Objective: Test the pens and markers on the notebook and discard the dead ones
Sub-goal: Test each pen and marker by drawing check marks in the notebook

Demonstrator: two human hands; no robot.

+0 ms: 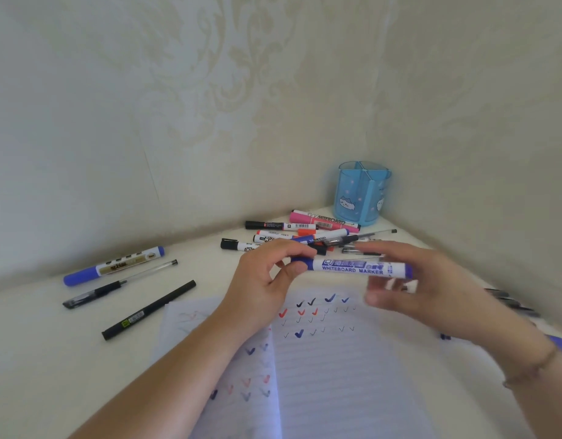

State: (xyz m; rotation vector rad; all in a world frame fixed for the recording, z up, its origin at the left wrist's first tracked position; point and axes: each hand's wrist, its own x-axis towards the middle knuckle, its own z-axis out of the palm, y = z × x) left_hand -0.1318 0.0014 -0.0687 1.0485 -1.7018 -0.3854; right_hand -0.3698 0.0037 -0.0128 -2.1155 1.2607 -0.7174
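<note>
A blue whiteboard marker (352,268) is held level above the open notebook (330,369). My left hand (267,280) pinches its blue cap end between thumb and fingers. My right hand (431,286) is blurred and hovers at the marker's tail end, with fingers above and thumb below, loosely spread and not plainly touching it. The notebook pages carry rows of black, red and blue tick marks. Behind the hands lies a pile of markers and pens (305,236).
A blue pen holder (362,193) stands in the wall corner. On the left lie a blue marker (115,264), a clear pen (121,283) and a black pen (150,310). Dark pens (511,302) and a blue marker (558,342) lie at the right edge.
</note>
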